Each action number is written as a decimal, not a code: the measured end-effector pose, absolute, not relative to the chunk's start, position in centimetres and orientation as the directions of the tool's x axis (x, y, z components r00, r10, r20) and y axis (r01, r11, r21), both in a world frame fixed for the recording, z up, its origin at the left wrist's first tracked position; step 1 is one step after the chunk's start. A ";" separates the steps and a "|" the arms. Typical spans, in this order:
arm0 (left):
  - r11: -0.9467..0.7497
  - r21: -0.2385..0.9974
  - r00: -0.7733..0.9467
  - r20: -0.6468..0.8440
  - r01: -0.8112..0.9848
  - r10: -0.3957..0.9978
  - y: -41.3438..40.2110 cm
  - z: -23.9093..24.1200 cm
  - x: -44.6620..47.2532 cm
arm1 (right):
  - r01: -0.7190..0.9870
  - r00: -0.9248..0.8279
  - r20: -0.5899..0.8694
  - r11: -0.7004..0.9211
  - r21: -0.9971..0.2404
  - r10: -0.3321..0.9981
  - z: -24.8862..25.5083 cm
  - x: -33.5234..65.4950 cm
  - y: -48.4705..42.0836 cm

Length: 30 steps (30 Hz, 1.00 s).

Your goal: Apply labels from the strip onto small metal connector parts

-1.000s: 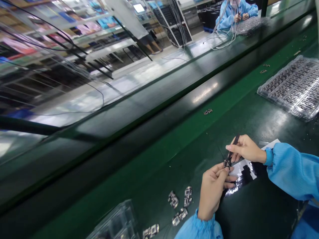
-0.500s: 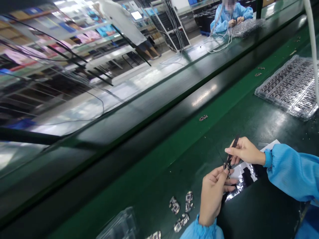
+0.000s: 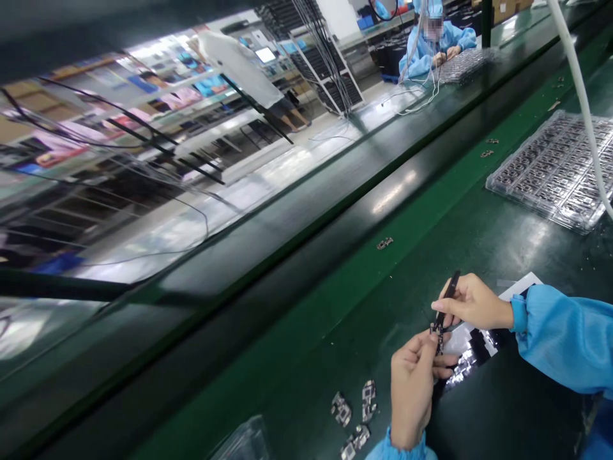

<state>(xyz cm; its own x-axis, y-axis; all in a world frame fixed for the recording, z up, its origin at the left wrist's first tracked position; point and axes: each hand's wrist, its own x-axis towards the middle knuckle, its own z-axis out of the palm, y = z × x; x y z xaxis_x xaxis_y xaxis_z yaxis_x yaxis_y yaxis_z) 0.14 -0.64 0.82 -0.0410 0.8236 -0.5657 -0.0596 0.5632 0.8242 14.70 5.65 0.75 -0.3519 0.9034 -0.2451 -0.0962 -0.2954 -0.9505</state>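
Probably working at a circuit board (image 3: 440,342) pinched in the left hand (image 3: 412,382), with black tweezers (image 3: 451,285) clasped in the right hand (image 3: 472,304), next needing steadiness.

We count one left hand (image 3: 412,386), one right hand (image 3: 476,303), one pair of tweezers (image 3: 450,291) and one held circuit board (image 3: 437,332). We find three loose boards (image 3: 341,409) near the left hand, then one, then two along the green strip (image 3: 354,275); farther specks are too small for us to count. We see clear trays (image 3: 531,209) in three places, one sheet (image 3: 460,337) and one thick white cable (image 3: 583,92).
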 end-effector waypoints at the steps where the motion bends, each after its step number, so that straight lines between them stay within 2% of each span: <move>1: 0.560 0.826 -0.044 -0.563 -0.062 0.825 -0.6 0.8 0.1 | -0.105 -0.349 -0.224 -0.275 -0.956 0.910 0.9 14.7 5.5; 8: 0.565 0.819 -0.087 -0.573 -0.100 0.815 -0.7 0.8 0.4 | -0.138 -0.225 -0.153 -0.187 -0.973 0.962 1.4 15.1 5.8; 13: 0.562 0.814 -0.133 -0.579 -0.146 0.804 -0.6 1.6 -0.6 | -0.125 -0.183 -0.187 -0.212 -0.969 0.965 0.0 15.2 6.4; 15: 0.512 0.850 -0.217 -0.527 -0.126 0.822 0.3 2.2 -2.6 | -0.121 -0.173 -0.202 -0.225 -0.967 0.964 -0.9 15.1 6.6; 19: 0.407 0.913 -0.513 -0.332 0.036 0.791 4.5 3.5 -8.5 | -0.131 -0.179 -0.203 -0.228 -0.965 0.963 -1.9 14.5 6.8; 24: 0.460 0.855 -0.695 -0.179 0.241 0.697 9.0 4.3 -14.0 | -0.122 -0.174 -0.190 -0.213 -0.969 0.966 -1.7 14.4 6.9; 27: 0.513 0.774 -0.726 -0.103 0.371 0.680 7.7 4.7 -14.0 | -0.113 -0.165 -0.186 -0.206 -0.972 0.969 -1.4 14.9 7.3; 30: 0.463 0.685 -0.578 -0.075 0.562 0.813 3.6 5.0 -10.9 | -0.105 -0.176 -0.188 -0.208 -0.973 0.966 -0.7 15.6 7.6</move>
